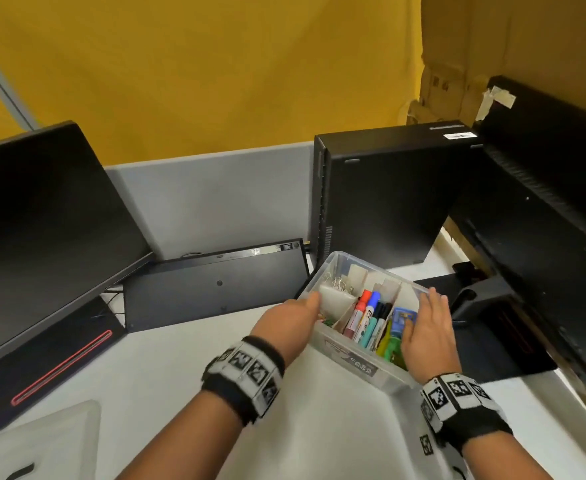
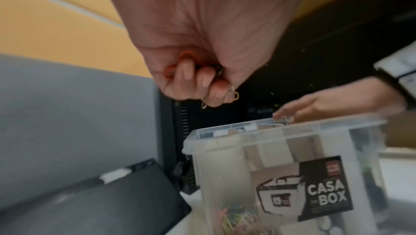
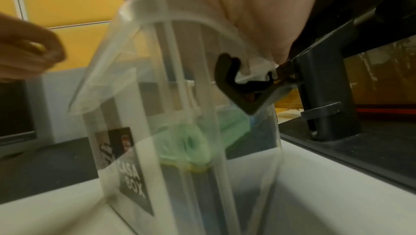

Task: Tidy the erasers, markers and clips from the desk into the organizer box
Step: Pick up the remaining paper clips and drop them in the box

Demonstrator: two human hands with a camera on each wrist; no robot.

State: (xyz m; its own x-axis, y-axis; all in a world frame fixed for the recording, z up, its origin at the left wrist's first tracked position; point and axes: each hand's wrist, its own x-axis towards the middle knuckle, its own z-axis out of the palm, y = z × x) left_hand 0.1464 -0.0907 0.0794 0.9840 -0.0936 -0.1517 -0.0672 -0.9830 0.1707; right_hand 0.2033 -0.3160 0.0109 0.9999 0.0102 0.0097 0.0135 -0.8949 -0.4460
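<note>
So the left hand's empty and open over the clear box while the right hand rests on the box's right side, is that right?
Not quite. The left hand isn't empty: the left wrist view shows its fingers curled round a bunch of coloured paper clips above the clear box. The rest holds: in the head view the right hand rests on the box's right side.

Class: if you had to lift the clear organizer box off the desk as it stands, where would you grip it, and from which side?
Probably by the two short end walls under the rim of the organizer box, one hand from each side: the open top is full of markers, and the rim gives a ledge.
</note>
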